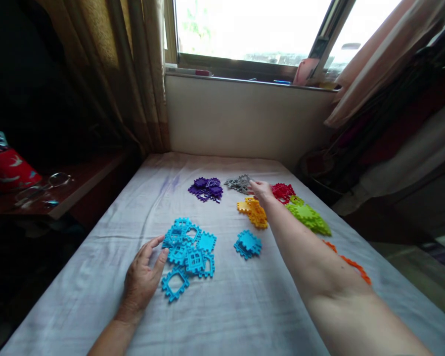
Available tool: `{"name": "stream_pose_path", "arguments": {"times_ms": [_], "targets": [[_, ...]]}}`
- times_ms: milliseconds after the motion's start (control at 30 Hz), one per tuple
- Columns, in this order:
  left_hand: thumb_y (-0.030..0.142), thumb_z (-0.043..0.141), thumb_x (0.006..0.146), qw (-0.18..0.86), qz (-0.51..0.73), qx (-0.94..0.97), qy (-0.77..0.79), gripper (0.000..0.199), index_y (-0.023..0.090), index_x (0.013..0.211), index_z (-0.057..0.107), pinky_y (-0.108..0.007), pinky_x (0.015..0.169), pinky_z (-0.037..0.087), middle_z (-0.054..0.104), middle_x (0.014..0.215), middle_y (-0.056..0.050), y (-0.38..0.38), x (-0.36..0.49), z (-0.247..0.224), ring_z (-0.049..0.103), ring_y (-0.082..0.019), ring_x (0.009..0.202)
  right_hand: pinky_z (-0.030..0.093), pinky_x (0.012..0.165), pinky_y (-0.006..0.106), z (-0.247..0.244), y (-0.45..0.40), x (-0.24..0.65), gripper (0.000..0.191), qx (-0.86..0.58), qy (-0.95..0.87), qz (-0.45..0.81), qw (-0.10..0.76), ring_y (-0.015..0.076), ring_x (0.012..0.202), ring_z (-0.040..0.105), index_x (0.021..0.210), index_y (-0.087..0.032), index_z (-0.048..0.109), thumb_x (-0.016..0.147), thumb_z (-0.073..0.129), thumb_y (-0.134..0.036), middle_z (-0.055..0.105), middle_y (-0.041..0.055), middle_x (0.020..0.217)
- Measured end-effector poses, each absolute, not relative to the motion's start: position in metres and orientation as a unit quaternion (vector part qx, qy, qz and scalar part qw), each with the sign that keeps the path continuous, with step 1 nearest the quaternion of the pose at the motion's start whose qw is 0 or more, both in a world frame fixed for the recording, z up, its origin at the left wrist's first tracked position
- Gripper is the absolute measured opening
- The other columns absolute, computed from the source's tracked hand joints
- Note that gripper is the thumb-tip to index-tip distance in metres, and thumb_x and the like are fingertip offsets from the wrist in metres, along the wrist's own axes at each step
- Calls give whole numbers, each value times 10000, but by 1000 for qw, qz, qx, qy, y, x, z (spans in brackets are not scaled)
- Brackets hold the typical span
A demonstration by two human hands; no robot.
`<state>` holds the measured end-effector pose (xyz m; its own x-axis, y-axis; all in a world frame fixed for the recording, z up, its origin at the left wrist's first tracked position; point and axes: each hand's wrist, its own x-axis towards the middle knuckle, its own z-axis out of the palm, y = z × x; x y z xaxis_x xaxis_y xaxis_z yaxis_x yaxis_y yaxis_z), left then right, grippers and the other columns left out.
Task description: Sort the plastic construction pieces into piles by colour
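My left hand (144, 269) is at the left edge of a spread pile of light blue toothed tiles (195, 259), its thumb and fingers apart. My right hand (260, 190) reaches far forward, beside the grey pieces (239, 183) and just left of the red pieces (283, 193). Its fingertips are small in view, and whether they hold a piece cannot be made out. Yellow tiles (257, 213) lie just below that hand. A smaller stack of blue tiles (248, 244) sits between the large blue pile and my right forearm.
Purple pieces (206, 189) lie at the back of the sheet-covered surface (133, 207). Green pieces (308, 217) and orange pieces (356, 268) are to the right, the orange partly behind my forearm. Glasses (59, 179) and a red item (9, 170) rest on a side table.
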<state>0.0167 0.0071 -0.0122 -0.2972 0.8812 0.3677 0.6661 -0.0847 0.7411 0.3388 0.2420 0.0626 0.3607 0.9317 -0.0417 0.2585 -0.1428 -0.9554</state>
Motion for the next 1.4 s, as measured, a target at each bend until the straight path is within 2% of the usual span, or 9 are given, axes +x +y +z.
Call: {"name": "stream_pose_path", "arguments": {"times_ms": [200, 267, 400, 600, 767, 900, 1100, 1267, 1400], "targets": [[538, 538, 840, 128, 456, 576, 666, 440, 223, 1116, 674, -374, 1005, 529, 734, 1162, -72, 8, 21, -6, 678, -240, 1096, 539, 651, 272, 32, 176, 314, 323, -610, -540, 313, 488, 160, 686, 681, 1017, -153, 706, 810, 563, -357, 763, 66, 869], [525, 534, 834, 131, 452, 574, 670, 431, 225, 1110, 676, -375, 1007, 526, 734, 1156, -70, 8, 22, -5, 676, -239, 1094, 547, 749, 314, 23, 138, 296, 302, -576, -642, 272, 427, 181, 778, 688, 1015, -201, 724, 835, 564, -383, 768, 56, 907], [513, 522, 824, 138, 450, 577, 667, 433, 212, 1091, 682, -379, 999, 524, 733, 1143, -79, 8, 21, -4, 674, -241, 1081, 474, 972, 403, 20, 80, 266, 298, -511, -799, 136, 285, 254, 1099, 631, 1086, -238, 730, 818, 641, -333, 728, 89, 1171], [506, 526, 810, 141, 446, 584, 663, 429, 221, 1088, 687, -375, 972, 533, 733, 1133, -73, 9, 20, -5, 677, -240, 1061, 445, 940, 385, 23, 60, 256, 246, -519, -835, 79, 163, 260, 1126, 588, 1081, -254, 718, 853, 646, -313, 719, 76, 1170], [519, 521, 806, 140, 442, 590, 661, 445, 214, 1085, 688, -371, 968, 535, 734, 1116, -76, 10, 19, -5, 682, -240, 1050, 453, 930, 388, 20, 51, 249, 297, -564, -792, 75, 221, 274, 1083, 601, 1127, -244, 700, 834, 654, -232, 700, 89, 1132], [520, 524, 809, 146, 431, 591, 666, 451, 216, 1099, 685, -376, 984, 527, 730, 1134, -75, 10, 18, -6, 679, -240, 1053, 499, 838, 304, 18, 53, 254, 283, -527, -776, 115, 327, 201, 932, 650, 1017, -255, 725, 848, 537, -128, 703, 57, 1034], [523, 519, 815, 144, 427, 596, 665, 443, 223, 1096, 684, -370, 988, 528, 729, 1144, -66, 10, 18, -5, 676, -237, 1065, 528, 681, 284, 23, 88, 326, 221, -591, -591, 254, 487, 161, 684, 640, 877, -205, 739, 760, 581, -305, 738, 33, 842], [517, 515, 819, 139, 414, 607, 664, 427, 229, 1084, 685, -377, 1012, 516, 724, 1148, -60, 10, 19, -3, 672, -239, 1082, 495, 558, 267, 18, 100, 363, 265, -593, -523, 386, 475, 159, 577, 620, 763, -174, 740, 611, 686, -385, 720, 21, 670], [510, 510, 817, 141, 401, 617, 662, 426, 218, 1072, 687, -386, 1047, 490, 716, 1172, -68, 8, 20, -1, 654, -244, 1122, 477, 559, 257, 13, 102, 358, 221, -621, -527, 379, 439, 160, 595, 635, 746, -177, 750, 626, 659, -339, 733, 21, 684]]}}
